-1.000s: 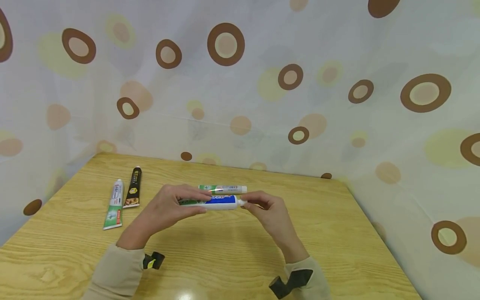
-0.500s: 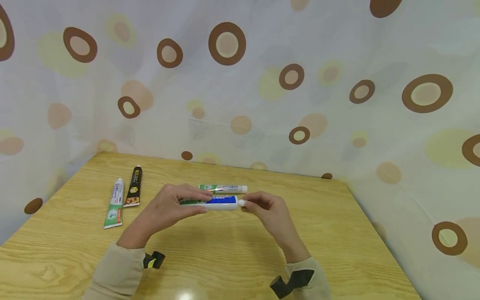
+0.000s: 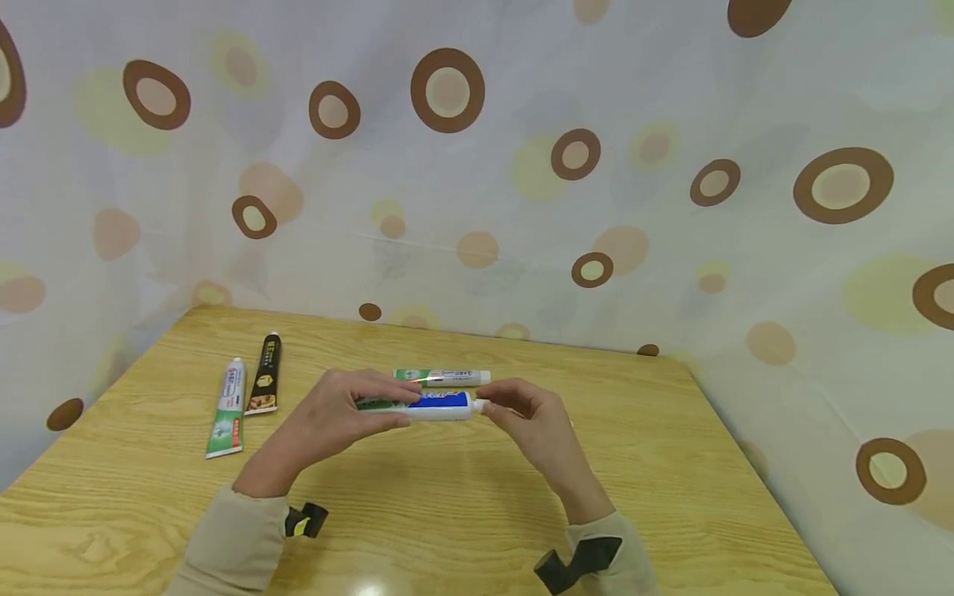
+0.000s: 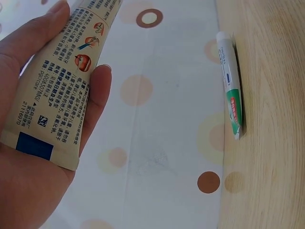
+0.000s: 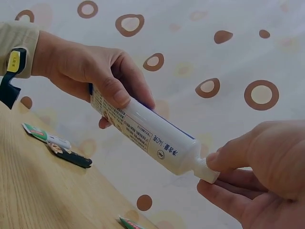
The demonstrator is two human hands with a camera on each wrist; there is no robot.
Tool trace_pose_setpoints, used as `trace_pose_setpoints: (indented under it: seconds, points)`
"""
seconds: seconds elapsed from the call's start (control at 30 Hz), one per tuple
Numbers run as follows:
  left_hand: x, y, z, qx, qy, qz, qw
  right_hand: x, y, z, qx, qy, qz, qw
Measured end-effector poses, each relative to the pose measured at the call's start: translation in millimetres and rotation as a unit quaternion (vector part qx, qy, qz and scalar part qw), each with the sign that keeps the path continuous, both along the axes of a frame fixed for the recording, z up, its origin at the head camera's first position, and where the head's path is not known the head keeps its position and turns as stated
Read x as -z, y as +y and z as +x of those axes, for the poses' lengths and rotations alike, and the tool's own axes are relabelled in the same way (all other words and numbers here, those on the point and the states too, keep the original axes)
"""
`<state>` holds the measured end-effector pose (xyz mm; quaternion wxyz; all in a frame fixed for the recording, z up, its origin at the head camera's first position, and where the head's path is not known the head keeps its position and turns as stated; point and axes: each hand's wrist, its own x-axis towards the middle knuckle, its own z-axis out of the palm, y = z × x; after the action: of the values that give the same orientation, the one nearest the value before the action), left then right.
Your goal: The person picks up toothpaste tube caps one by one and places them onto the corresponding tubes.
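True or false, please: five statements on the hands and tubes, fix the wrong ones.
1. The left hand grips a blue, white and green toothpaste tube. True.
2. The right hand pinches its small ribbed white cap. True.
3. The gripped tube lies on the table. False: it is held above the yellow wood-grain table.
4. A black flat-ended tube lies beside a white-and-green tube. True.
5. Only two tubes lie on the table. False: three do.
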<state>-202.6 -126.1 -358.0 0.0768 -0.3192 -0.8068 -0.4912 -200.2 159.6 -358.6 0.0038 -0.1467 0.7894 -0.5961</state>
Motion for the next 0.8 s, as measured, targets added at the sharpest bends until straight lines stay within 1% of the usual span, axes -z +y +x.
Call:
trace_pose_setpoints:
  seconds: [0.1,0.23,0.33,0.5,0.63,0.73,0.8]
  points:
    - [0.3,0.4,-0.5,0.003,0.001,0.0,1.0,-1.2,-0.2,1.6,0.002,0.015,0.017,0.9997]
    - [-0.3,1.1,0.1,0.005,0.002,0.001,1.0,-1.0,0.9,1.8,-0.008,0.026,0.013,0.9996]
    - [-0.7,1.2,0.9,0.004,0.0,0.002,1.0,-0.8,1.5,1.5,-0.014,0.019,0.004,0.9997]
    - [-0.1,1.7,1.3,0.003,0.006,0.001,1.0,0.2,1.4,-0.1,-0.008,0.001,0.007,0.9999]
    - [0.8,2.3,1.2,0.007,0.008,0.003,0.9999,1.2,1.0,-1.4,-0.005,-0.009,0.009,0.9999]
    - [0.9,2.5,1.0,0.008,0.005,0.003,1.0,0.8,0.8,-0.9,-0.001,-0.01,0.012,0.9999]
    - [0.8,2.6,0.6,0.008,0.003,0.002,1.0,0.6,0.9,-0.2,-0.001,0.0,0.018,0.9998]
